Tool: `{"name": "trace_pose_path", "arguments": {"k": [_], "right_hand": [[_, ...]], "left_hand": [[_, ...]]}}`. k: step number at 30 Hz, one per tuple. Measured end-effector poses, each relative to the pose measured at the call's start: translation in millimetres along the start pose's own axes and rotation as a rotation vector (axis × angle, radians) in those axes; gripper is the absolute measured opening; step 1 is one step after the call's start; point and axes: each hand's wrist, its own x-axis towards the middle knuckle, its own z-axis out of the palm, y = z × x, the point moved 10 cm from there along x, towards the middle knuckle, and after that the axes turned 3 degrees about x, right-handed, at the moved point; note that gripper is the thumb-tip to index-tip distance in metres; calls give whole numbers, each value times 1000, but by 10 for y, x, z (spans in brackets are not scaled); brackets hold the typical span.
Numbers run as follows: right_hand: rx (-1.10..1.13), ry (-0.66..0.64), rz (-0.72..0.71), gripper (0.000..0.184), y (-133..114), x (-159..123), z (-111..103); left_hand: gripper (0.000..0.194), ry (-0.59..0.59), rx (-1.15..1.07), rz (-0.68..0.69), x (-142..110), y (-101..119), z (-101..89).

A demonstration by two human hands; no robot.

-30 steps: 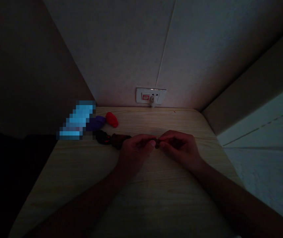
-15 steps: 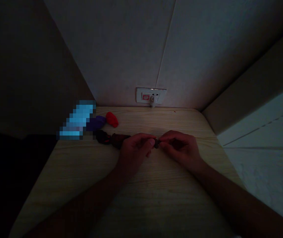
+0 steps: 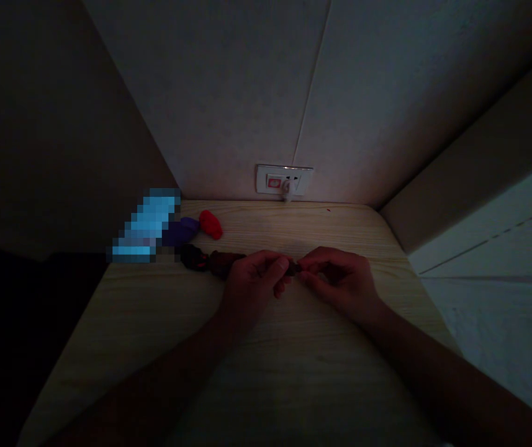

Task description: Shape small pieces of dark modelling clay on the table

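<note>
The scene is very dim. My left hand (image 3: 252, 280) and my right hand (image 3: 340, 278) meet over the middle of a light wooden table (image 3: 266, 360). Both pinch a small dark object (image 3: 293, 268) between their fingertips; I cannot make out what it is. A dark brownish piece (image 3: 223, 262) runs from under my left hand toward the left. Whether it joins the pinched object is unclear. Both forearms rest low over the table.
At the back left lie a red lump (image 3: 210, 224), a purple lump (image 3: 180, 230), a small dark lump (image 3: 193, 256) and a blurred blue patch (image 3: 147, 225). A wall socket (image 3: 283, 180) with a plug sits just above the table's far edge. Walls close in left and right.
My hands have stayed together at the same spot. My left fingers have shifted slightly and the pinched object sits a little lower.
</note>
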Motion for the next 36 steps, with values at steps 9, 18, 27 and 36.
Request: {"name": "trace_pose_path", "arguments": {"k": [9, 18, 27, 36], "right_hand": [[-5, 25, 20, 14, 34, 4, -26], [14, 7, 32, 12, 56, 4, -14], [86, 24, 118, 17, 150, 18, -19], [121, 7, 132, 17, 149, 34, -18]], "left_hand": [[25, -25, -41, -20, -19, -7, 25], [21, -45, 29, 22, -2, 6, 24], [22, -51, 44, 32, -7, 14, 35], [20, -74, 57, 40, -15, 27, 54]]}}
